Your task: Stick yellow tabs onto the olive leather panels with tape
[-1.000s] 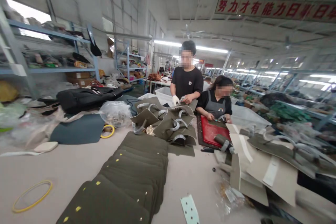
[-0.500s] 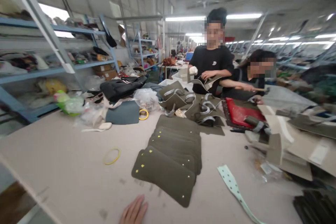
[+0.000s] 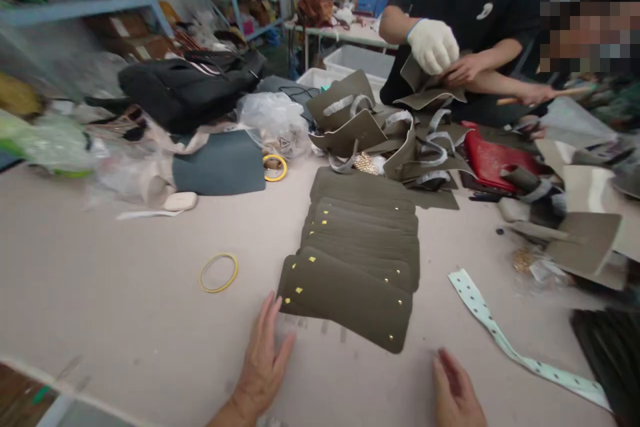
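Observation:
A fanned stack of dark olive panels (image 3: 350, 293) lies on the pale table (image 3: 150, 320), with small yellow marks at its left end and small metal dots at its right. My left hand (image 3: 264, 353) is over the table just off the stack's near left corner, fingers extended and thumb apart, holding nothing. Right of the stack's near edge is my right hand (image 3: 456, 390), partly cut by the bottom edge, its thumb and fingers apart and nothing between them.
A yellow ring (image 3: 219, 273) lies left of the stack. A mint dotted strip (image 3: 505, 340) and black pieces (image 3: 607, 360) are at the right. Behind are olive bag parts (image 3: 350, 133), a black bag (image 3: 190, 90) and a person's white-gloved hand (image 3: 433, 47).
The view has tilted down and come closer. My left hand has moved up beside the stack's corner, and my right hand has come into view.

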### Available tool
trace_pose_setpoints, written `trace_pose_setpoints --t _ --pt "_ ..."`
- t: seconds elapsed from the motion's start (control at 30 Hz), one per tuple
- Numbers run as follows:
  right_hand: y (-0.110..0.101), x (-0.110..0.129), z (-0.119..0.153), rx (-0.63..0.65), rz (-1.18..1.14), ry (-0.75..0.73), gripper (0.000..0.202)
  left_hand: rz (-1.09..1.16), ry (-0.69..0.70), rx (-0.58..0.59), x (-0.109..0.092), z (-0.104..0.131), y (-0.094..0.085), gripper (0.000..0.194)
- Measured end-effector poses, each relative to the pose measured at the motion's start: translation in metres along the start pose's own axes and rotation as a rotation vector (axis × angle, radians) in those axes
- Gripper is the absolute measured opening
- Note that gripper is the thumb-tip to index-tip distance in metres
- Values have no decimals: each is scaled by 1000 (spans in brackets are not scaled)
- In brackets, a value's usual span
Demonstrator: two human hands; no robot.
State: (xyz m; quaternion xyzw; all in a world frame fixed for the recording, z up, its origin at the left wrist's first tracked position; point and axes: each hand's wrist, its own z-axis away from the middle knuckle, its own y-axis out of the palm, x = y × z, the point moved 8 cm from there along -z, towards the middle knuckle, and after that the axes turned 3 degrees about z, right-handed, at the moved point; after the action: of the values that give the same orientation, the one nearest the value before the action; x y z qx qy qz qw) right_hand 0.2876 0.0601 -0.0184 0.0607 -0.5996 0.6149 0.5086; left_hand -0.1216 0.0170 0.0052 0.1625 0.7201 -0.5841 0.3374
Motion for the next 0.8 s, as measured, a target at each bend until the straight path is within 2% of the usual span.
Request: trace_pose_setpoints --t 0.07,0.13,0.2,0.3,0.43,0.53,0.63,0.7,0.8 --pt "23 19 1 57 -54 17 72 22 -9 11 9 -32 -6 53" --pt "41 36 -1 80 -89 39 76 32 10 24 16 -52 -4 49" --pt "55 45 -3 113 -110 71 76 26 43 35 18 -60 -1 45" --pt "67 44 -7 129 -119 134 72 18 73 28 15 -61 -1 44" --pt "65 38 -15 71 -100 144 64 111 10 40 10 -62 -3 45" --pt "60 43 -21 30 -92 105 60 202 -10 61 6 -60 -1 28" --pt "60 51 -24 29 -47 62 59 186 -8 71 6 -53 2 14" --pt "59 55 -22 -5 24 19 61 161 -6 53 7 -49 2 17" --pt "55 56 -21 -87 115 -97 66 147 -8 -13 8 -46 -1 34"
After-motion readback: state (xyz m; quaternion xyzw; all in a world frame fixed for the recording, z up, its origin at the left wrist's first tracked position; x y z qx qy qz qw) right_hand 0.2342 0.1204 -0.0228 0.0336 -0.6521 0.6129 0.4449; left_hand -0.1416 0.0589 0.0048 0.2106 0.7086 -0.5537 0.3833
